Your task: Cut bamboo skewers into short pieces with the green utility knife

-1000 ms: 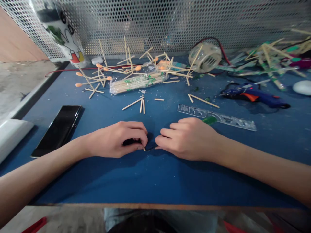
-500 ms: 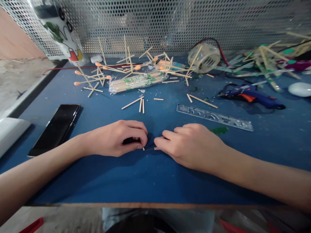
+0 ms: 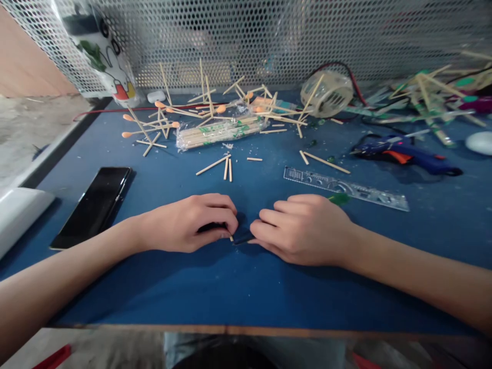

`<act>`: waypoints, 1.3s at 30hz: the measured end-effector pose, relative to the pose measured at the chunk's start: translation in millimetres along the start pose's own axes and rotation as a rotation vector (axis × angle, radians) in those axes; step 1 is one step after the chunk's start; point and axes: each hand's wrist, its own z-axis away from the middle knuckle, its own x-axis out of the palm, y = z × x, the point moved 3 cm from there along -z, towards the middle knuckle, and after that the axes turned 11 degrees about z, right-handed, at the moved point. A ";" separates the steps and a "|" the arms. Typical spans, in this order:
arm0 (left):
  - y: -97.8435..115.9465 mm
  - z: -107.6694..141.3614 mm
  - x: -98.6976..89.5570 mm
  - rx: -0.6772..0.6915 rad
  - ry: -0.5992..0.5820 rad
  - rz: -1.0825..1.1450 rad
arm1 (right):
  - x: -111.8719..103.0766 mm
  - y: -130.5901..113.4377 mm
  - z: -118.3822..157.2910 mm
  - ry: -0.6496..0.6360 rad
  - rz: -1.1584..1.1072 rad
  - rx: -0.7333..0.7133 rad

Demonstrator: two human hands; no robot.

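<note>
The thin, straight, pale sticks point(image 3: 326, 163) look like matt wood, the clear crinkled wrapper point(image 3: 221, 132) glossy plastic, the long transparent ruler point(image 3: 346, 188) shiny plastic. The flat blue tabletop point(image 3: 184, 292) seems smooth and satiny; the grey perforated panel point(image 3: 230, 41) looks like metal.

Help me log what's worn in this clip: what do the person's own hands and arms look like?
The left hand and right hand are both ungloved. No ring, watch or bracelet shows. The left forearm and right forearm show no sleeve, and I see no markings. Some fingertips are hidden.
</note>
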 end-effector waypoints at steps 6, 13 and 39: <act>-1.8 2.0 1.3 0.011 0.002 -0.018 | 0.7 -4.3 -1.2 -0.186 -0.012 0.049; -0.9 1.1 -0.1 0.001 0.001 0.004 | -5.2 -7.7 -1.1 -0.197 -0.025 0.069; -2.8 0.3 -0.6 0.009 -0.011 0.007 | -3.5 -3.7 -0.7 -0.103 0.000 0.023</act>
